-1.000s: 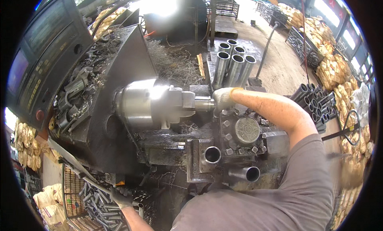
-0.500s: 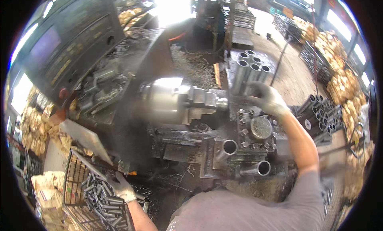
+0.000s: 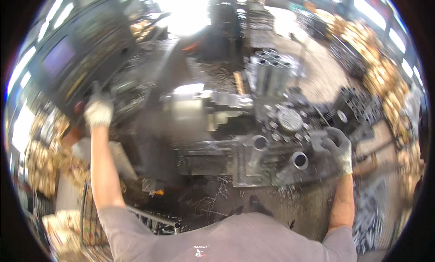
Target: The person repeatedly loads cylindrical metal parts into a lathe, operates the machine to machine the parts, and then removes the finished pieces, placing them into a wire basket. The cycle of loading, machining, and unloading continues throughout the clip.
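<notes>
The left hand [image 3: 98, 111] wears a pale glove and reaches up to the dark panel [image 3: 77, 65]. It touches the panel's lower edge, but blur hides how its fingers are set. The right hand [image 3: 337, 146], in a grey glove, curls around a grey part on the tool block [image 3: 290, 121]. Just left of it, two short tubes [image 3: 299, 161] point their open ends up. The shiny chuck [image 3: 190, 112] lies sideways, facing right toward the block.

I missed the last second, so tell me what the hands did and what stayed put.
The right hand left the top of the tool block by the chuck and dropped to its right side. The left hand rose from the bin of tubes to the control panel. Chuck and upright tubes stayed put.
</notes>
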A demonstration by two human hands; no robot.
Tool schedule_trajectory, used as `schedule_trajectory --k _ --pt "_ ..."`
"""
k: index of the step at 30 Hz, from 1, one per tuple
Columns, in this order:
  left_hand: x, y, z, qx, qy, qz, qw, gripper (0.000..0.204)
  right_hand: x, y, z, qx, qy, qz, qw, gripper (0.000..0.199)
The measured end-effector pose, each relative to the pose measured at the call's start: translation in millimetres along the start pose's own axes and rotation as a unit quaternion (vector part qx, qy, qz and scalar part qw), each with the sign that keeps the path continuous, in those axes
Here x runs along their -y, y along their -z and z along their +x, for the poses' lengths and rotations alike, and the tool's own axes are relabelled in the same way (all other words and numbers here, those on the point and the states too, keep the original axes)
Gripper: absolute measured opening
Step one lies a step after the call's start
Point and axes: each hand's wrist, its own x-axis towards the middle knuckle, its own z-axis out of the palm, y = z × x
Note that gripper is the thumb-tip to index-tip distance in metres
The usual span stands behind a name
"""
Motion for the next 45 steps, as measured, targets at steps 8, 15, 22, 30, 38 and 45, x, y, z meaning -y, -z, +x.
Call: schedule_trajectory --k 8,15,22,30,38,45 --pt "-189 -85 -345 0.264 -0.222 -0.434 0.833 0.082 -35 -54 -67 0.172 0.049 -0.218 0.959 0.078" --pt "-261 -111 -390 0.243 -0.136 -0.513 0.812 0.043 -65 -56 -89 0.207 0.067 -0.103 0.971 0.041" --pt "-313 -75 -452 0.299 -0.141 -0.498 0.802 0.051 -87 0 -119 0.408 -0.006 -0.154 0.900 0.040" --pt "-313 -77 -484 0.280 -0.105 -0.515 0.803 0.080 -122 3 -151 0.488 -0.002 -0.265 0.831 0.045" --pt "-77 28 -640 0.205 0.139 -0.444 0.861 0.038 -106 -81 -218 0.605 0.174 -0.334 0.701 0.051" --pt "81 124 -985 0.077 0.590 -0.262 0.759 0.045 -10 -178 -415 0.744 0.417 -0.161 0.497 0.062"
